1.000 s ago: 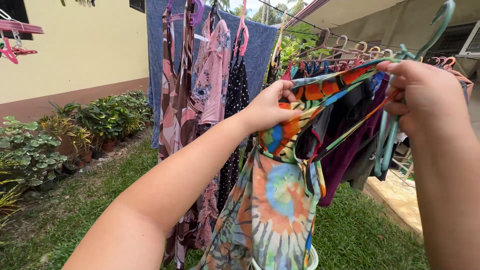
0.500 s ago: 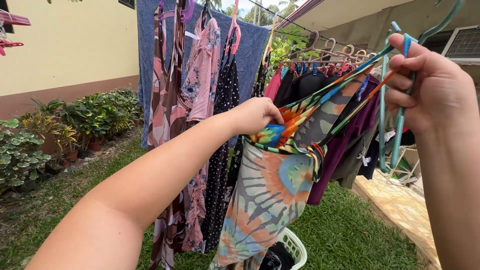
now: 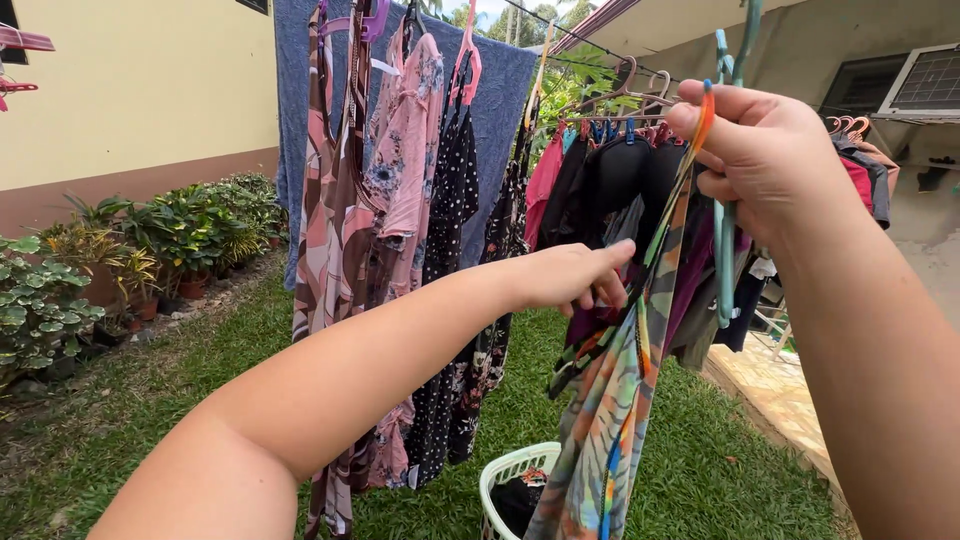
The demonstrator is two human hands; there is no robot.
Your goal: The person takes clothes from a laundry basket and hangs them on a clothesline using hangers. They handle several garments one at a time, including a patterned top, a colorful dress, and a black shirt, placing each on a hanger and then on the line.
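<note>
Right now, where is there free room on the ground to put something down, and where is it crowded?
Free: the grass between the potted plants and the hanging dresses, and the grass right of the laundry basket. Crowded: the line by the left hand and right hand, where the colourful garment hangs.

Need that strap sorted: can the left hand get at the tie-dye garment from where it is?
Probably yes: the left hand is already against the tie-dye garment, nothing between them, while the right hand holds its strap and a teal hanger.

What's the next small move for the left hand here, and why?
Probably slide the left hand up the tie-dye garment toward the teal hanger: the right hand pinches one strap high beside it, while the cloth hangs twisted and bunched below.
</note>
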